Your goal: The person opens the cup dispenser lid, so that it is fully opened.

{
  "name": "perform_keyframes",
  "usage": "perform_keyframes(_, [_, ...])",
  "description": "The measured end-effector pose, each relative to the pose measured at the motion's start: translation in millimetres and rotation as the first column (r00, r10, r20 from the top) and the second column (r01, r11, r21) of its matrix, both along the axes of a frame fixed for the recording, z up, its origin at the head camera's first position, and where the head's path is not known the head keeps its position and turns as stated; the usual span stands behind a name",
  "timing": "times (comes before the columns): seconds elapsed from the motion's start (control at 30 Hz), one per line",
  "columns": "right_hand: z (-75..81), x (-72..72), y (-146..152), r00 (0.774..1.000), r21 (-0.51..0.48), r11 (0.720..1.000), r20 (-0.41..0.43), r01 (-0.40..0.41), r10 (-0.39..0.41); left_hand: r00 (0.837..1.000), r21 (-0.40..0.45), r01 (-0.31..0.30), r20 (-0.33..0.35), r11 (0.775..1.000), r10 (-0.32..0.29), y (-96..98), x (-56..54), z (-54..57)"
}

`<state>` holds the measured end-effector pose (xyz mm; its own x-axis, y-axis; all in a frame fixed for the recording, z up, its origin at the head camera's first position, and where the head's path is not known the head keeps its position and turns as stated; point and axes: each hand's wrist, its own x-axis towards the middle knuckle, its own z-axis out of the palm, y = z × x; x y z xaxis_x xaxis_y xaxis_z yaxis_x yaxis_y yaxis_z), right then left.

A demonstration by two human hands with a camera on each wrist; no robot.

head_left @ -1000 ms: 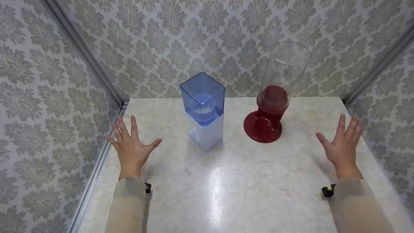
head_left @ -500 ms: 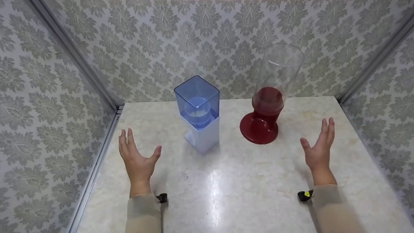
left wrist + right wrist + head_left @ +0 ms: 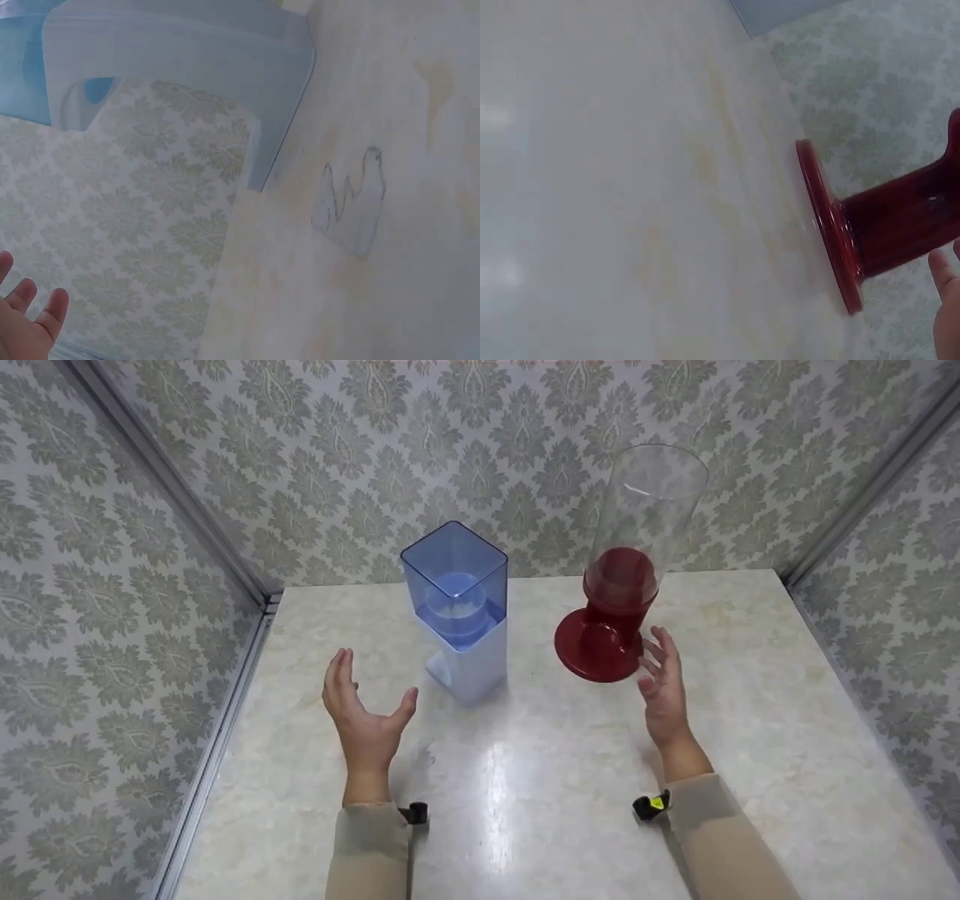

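Observation:
In the head view, a square dispenser with a white body and a see-through blue top stands upright on the table. To its right is a second dispenser, with a red stand, a round red foot and a tall clear cylinder. My left hand is held left of and in front of the white-and-blue one, thumb spread from the fingers, nothing in it. My right hand is just right of the red foot, fingers slightly bent and fingertips close to the stand. The right wrist view shows the fingertips right at the red column.
Patterned wall panels enclose the table at the back and sides, with metal rails at the corners. Bright glare lies on the tabletop between the arms. A pencil-like scribble marks the table near the white-and-blue dispenser.
Both hands have moved inward: the left rightward toward the white-and-blue dispenser, the right leftward up to the red stand. Spread fingers have drawn closer together. Both dispensers stay in place.

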<state>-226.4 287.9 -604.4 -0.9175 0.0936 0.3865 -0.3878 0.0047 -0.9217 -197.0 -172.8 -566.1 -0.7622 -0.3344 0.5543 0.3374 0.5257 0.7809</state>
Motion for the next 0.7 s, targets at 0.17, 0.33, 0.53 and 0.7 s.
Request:
perform_keyframes(0.17, [1.7, -5.9, -30, 0.994, -0.007, 0.994, 0.013, -0.105, 0.105, 0.999, 0.066, 0.027, 0.034, 0.997, -0.029, 18.8, 0.6, -0.7])
perform_keyframes(0.33, [8.6, -16.4, -66, 0.989, -0.037, 0.988, 0.007, -0.147, 0.147, 0.999, 0.103, 0.012, 0.040, 0.995, -0.016, 35.6, -2.8, 3.3])
perform_keyframes(0.53, [16.2, -31.5, -111, 0.985, -0.061, 0.988, 0.097, -0.139, 0.145, 0.999, 0.140, 0.035, 0.029, 0.989, -0.039, 54.7, -7.8, 1.8])
perform_keyframes(0.7, [20.8, -46.9, -139, 0.974, -0.057, 0.981, 0.122, -0.184, 0.190, 0.997, 0.164, 0.065, 0.032, 0.984, -0.072, 71.8, -9.9, -2.5])
